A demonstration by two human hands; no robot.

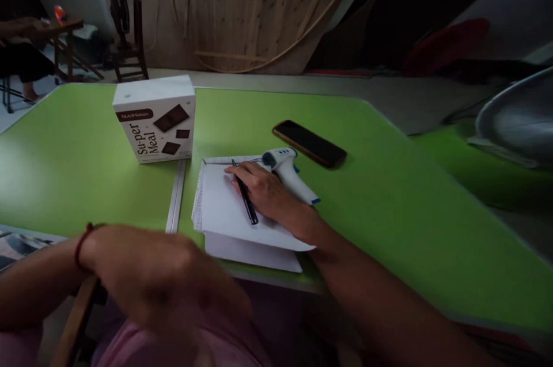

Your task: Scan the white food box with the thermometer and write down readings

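My right hand (pixel 261 185) rests on a stack of white paper (pixel 224 200), its fingers closed around a black pen (pixel 246 200). The pen lies slanted across the top sheet, one end pointing back toward my wrist side. Just beyond that hand, a white and blue infrared thermometer gun (pixel 294 177) lies on its side, partly hidden by my hand. My left hand (pixel 159 275), with a red cord bracelet on the wrist, is low in front of my body, off the tabletop. Motion blurs its fingers, and anything in them cannot be made out.
A white Su-per Meal box (pixel 164 125) stands upright on the green table (pixel 389 200), left of the paper. A phone (pixel 309 142) lies dark behind the thermometer. Beyond are a chair with a fan (pixel 125 33) and a seated person (pixel 21 56). A metal basin (pixel 522 113) is at right.
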